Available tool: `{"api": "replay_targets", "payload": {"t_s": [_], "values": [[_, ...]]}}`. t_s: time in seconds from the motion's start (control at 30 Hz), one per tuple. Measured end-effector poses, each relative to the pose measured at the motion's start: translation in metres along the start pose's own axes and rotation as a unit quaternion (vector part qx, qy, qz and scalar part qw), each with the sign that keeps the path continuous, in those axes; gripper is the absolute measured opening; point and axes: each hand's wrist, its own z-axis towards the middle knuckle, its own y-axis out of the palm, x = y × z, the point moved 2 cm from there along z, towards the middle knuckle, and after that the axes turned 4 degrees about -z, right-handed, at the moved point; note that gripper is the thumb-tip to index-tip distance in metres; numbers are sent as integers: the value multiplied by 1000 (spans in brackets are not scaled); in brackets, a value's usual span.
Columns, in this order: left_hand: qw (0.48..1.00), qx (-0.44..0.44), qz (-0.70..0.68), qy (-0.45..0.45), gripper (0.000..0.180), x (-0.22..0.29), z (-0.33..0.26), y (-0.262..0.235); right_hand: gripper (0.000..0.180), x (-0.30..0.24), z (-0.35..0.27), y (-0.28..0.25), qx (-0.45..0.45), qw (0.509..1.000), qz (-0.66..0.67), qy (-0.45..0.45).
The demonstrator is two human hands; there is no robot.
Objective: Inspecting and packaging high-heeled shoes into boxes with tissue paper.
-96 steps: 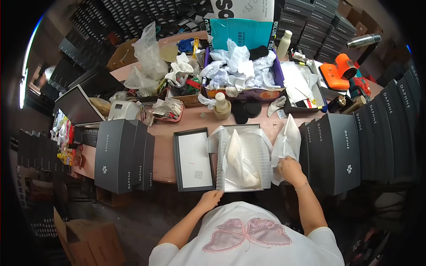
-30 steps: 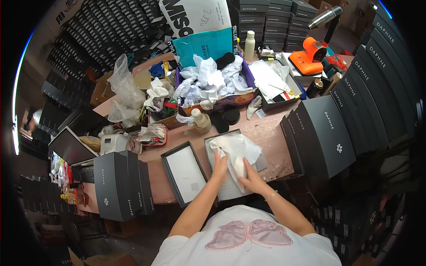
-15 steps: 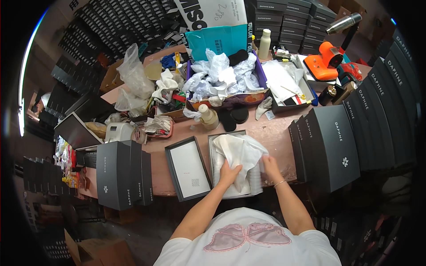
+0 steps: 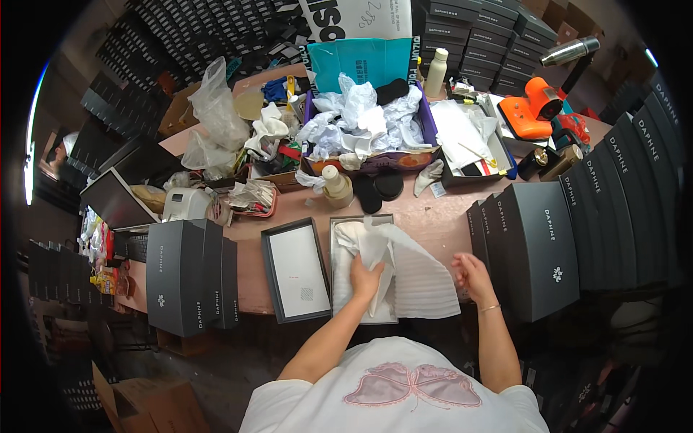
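Note:
An open dark grey shoe box (image 4: 390, 219) lies in front of me with white wrapping in it. My left hand (image 4: 366, 280) reaches into it, thumb and fingers closed on white wrapping paper (image 4: 373, 249); whatever lies under the paper is hidden. A thin, ribbed white foam sheet (image 4: 426, 285) spreads out over the box's right side and past the table's front edge. Just beyond the sheet's right edge, my right hand (image 4: 473, 280) is raised, fingers loosely bent and partly apart, with nothing visible in them. The box lid (image 4: 294, 268) lies left of the box, its white inside facing up.
Stacked grey shoe boxes stand at left (image 4: 175, 278) and right (image 4: 538, 249). Behind are a pump bottle (image 4: 337, 189), a black round item (image 4: 388, 187), a purple-edged carton (image 4: 431, 130) of crumpled paper, a tray (image 4: 473, 173) of white sheets and an orange tape dispenser (image 4: 530, 115).
The foam sheet has been spread out to the right and now lies flatter. My right hand has moved right, away from the sheet. My left hand stays at the paper in the box.

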Motion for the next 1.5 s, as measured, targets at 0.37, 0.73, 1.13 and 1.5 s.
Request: {"api": "replay_targets", "payload": {"t_s": [0.37, 0.73, 1.13, 1.5], "values": [[988, 27, -23, 151, 39, 19, -35, -85, 66, 70, 48, 66, -39, 997, -5, -64], [942, -69, 326, -40, 32, -79, -49, -144, 104, 4, -30, 252, -151, 620, -679, -363], [895, -32, -443, -43, 24, 82, -156, -232, 83, -30, -54, 189, -169, 924, -223, -259], [996, -31, -62, -49, 36, -74, -49, -131, 63, 18, 14, 183, 10, 903, -408, -136]]}}
